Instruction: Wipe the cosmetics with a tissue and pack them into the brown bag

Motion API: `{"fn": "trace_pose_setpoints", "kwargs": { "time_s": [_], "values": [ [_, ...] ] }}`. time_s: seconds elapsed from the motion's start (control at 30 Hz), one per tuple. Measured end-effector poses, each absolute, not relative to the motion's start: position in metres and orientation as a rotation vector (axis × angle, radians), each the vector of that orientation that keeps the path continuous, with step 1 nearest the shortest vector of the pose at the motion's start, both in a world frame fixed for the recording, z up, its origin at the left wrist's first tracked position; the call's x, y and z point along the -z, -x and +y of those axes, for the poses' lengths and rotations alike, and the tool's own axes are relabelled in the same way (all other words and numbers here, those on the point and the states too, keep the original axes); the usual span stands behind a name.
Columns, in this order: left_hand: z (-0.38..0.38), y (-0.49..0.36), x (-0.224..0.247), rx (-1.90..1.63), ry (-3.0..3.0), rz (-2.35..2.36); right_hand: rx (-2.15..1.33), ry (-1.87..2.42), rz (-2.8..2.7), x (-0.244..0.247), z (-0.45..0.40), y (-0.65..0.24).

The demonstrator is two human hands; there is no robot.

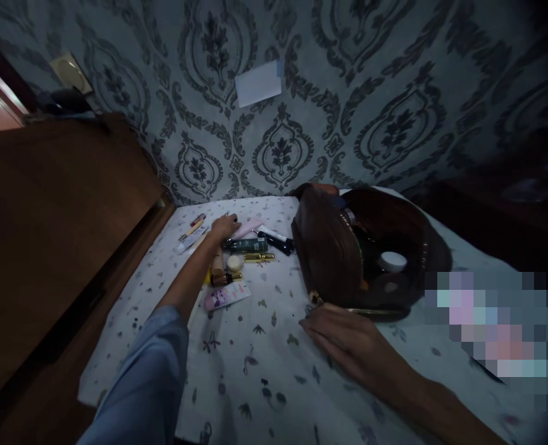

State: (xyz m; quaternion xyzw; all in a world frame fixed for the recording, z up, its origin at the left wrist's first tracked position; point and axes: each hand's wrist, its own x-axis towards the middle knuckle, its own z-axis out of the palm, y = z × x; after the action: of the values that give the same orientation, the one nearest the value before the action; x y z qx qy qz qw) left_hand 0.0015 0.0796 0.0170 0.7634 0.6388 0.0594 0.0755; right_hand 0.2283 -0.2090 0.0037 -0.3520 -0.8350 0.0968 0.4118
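My left hand (224, 227) reaches out over the cosmetics on the patterned white cloth (255, 346); its fingers are bent beside a pink item (248, 229), and what they hold, if anything, is hidden. Near it lie a dark green tube (247, 245), a gold tube (259, 257), a round cream-coloured item (235, 263) and a white and purple tube (228, 295). My right hand (341, 330) rests at the front of the open brown bag (327, 247), fingers together near its zipper; nothing shows in them. A white round lid (393, 261) is visible inside the bag.
A brown wooden board (65, 235) stands along the left side. Behind the cloth rises a patterned wall (283, 148) with a white paper (259, 84) on it. A blurred-out flat object (500, 334) lies at the right, beside dark furniture (496, 216).
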Motion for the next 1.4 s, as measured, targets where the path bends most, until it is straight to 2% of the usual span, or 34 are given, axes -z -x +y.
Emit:
{"fn": "trace_pose_setpoints", "kwargs": {
  "time_s": [0.13, 0.27, 0.37, 0.43, 0.6, 0.73, 0.83, 1.0, 1.17, 1.3, 1.4],
  "values": [
    [0.069, 0.0, -0.032, -0.306, -2.3, 1.96, -0.425, 0.943, -2.017, 0.006, -0.207, -0.219],
    [0.021, 0.001, -0.052, -0.517, -2.372, 1.892, -0.625, 1.091, -1.832, 0.014, -0.202, -0.212],
    [-0.046, -0.007, -0.051, -0.704, -2.507, 1.417, -0.789, 1.219, -1.64, 0.027, -0.197, -0.204],
    [-0.094, -0.015, -0.041, -0.657, -2.536, 1.209, -0.842, 1.217, -1.53, 0.039, -0.195, -0.197],
    [-0.17, -0.03, -0.007, -0.29, -2.556, 1.174, -0.846, 1.159, -1.523, 0.062, -0.194, -0.184],
    [-0.177, -0.035, 0.002, -0.038, -2.619, 1.295, -0.885, 1.195, -1.612, 0.059, -0.204, -0.181],
    [-0.176, -0.039, 0.0, -0.006, -2.656, 1.376, -0.926, 1.185, -1.625, 0.051, -0.212, -0.181],
    [-0.172, -0.038, 0.007, -0.221, -2.579, 1.433, -1.022, 1.162, -1.64, 0.046, -0.217, -0.186],
    [-0.163, -0.032, 0.021, -0.552, -2.191, 1.238, -1.1, 1.134, -1.709, 0.044, -0.215, -0.192],
    [-0.16, -0.031, 0.024, -0.761, -1.941, 1.17, -1.03, 0.964, -1.692, 0.047, -0.213, -0.194],
    [-0.158, -0.032, 0.021, -0.737, -1.793, 1.146, -0.949, 0.862, -1.665, 0.052, -0.21, -0.193]
  ]
}}
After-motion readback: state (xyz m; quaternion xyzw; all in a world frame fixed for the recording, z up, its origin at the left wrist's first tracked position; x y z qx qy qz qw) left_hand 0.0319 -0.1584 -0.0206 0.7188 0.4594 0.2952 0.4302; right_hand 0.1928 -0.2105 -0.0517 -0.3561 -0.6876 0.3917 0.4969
